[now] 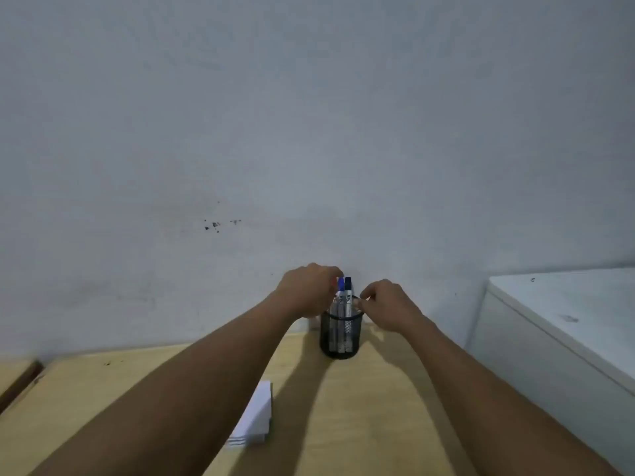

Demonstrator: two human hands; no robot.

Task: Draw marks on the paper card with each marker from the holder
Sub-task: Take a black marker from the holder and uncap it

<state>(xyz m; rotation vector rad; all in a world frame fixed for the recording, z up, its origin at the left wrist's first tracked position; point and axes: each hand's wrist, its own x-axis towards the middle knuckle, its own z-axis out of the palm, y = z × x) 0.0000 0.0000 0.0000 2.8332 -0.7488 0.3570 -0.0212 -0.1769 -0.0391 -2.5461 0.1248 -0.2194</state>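
While our forearms stretch out over the wooden table [343, 424], a stack of white paper cards [256, 417] lies nearest us, partly under the left forearm, well apart from the holder. Further out stands the black mesh holder [340, 333], upright near the wall, w/ markers in it: a blue-capped marker [341, 286] & a dark-capped marker [348, 286] side by side. Our left hand [305, 290] is curled at the marker tops; can't tell if it grips one. Our right hand [388, 304] pinches narrow at the holder's rim. White cabinet [556, 324] to the right, grey wall [309, 132] behind
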